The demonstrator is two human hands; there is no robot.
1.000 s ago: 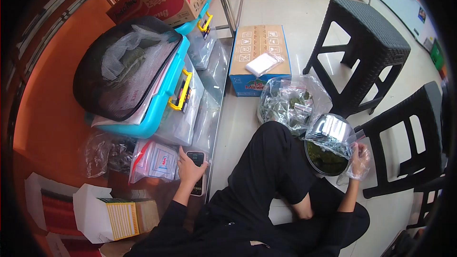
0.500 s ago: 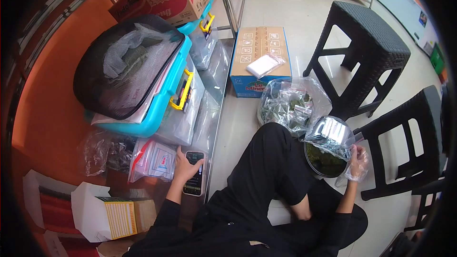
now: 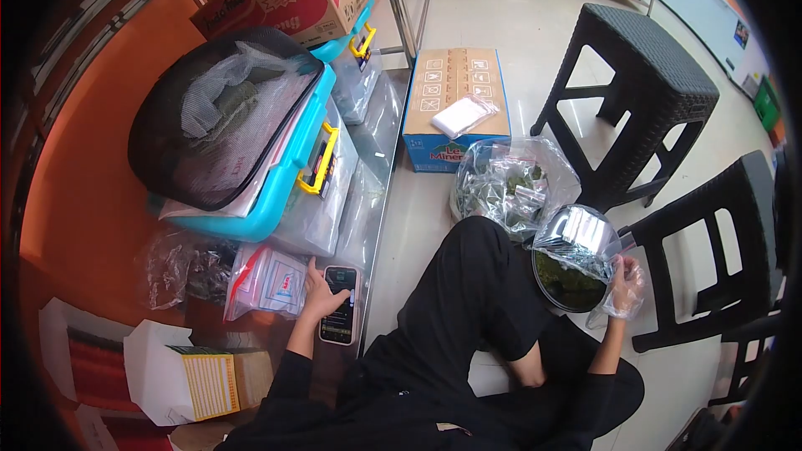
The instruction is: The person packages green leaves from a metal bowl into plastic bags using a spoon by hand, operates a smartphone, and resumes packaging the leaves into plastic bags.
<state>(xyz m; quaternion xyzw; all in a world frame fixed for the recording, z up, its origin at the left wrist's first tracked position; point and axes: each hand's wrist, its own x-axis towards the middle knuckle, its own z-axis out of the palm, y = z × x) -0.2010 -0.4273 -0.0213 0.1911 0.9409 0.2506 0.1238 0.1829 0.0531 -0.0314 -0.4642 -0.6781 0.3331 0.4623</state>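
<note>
Shelf [image 3: 334,367]: low, left; its flat top lets the phone lie unheld.
Stool [image 3: 656,63]: far right, upright.
Carton [image 3: 426,146]: far centre; serves as a stand for a white packet [image 3: 459,115].
Bag [image 3: 511,188]: centre right; likely keeps its small packets together.
Bowl [image 3: 558,307]: near right, presumably for easy reach; green contents [image 3: 576,284].
Plastic [image 3: 576,234]: clear, over the bowl's far side.
Phone [image 3: 337,330]: near left, face up.
Right hand [image 3: 625,288]: clear-gloved; fingers seemingly pinching the plastic's edge, probably steadying it.
Left hand [image 3: 317,294]: fingers spread, thumb over the phone's screen, apparently to work it.
</note>
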